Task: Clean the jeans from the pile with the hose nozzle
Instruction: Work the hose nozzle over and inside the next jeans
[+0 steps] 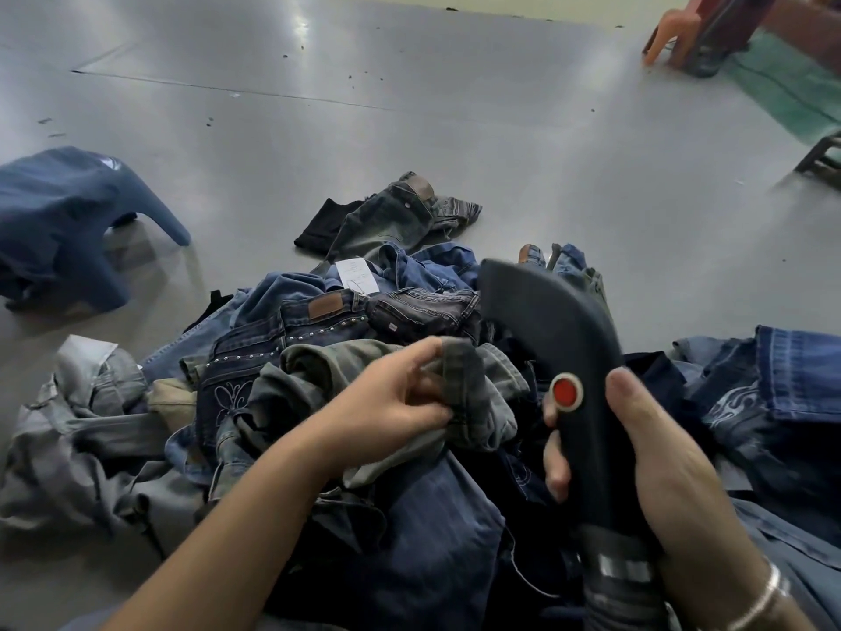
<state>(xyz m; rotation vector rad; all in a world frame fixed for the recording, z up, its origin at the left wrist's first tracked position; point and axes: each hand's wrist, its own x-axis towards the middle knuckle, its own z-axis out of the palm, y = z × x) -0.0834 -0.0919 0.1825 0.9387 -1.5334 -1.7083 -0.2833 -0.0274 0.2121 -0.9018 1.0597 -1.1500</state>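
While the left hand (391, 403) pinches a grey-green jeans hem (459, 380) atop the jeans pile (318, 339), pull it taut first. Right hand (660, 453) clenches the hose nozzle (555, 339); aim its mouth, facing away unseen, at the cloth. Hose (623, 589) is cut off below.

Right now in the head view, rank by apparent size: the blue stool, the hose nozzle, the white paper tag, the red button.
1. Blue stool and hose nozzle: alike; the nozzle's nearness makes ranking unsure.
2. White paper tag.
3. Red button.
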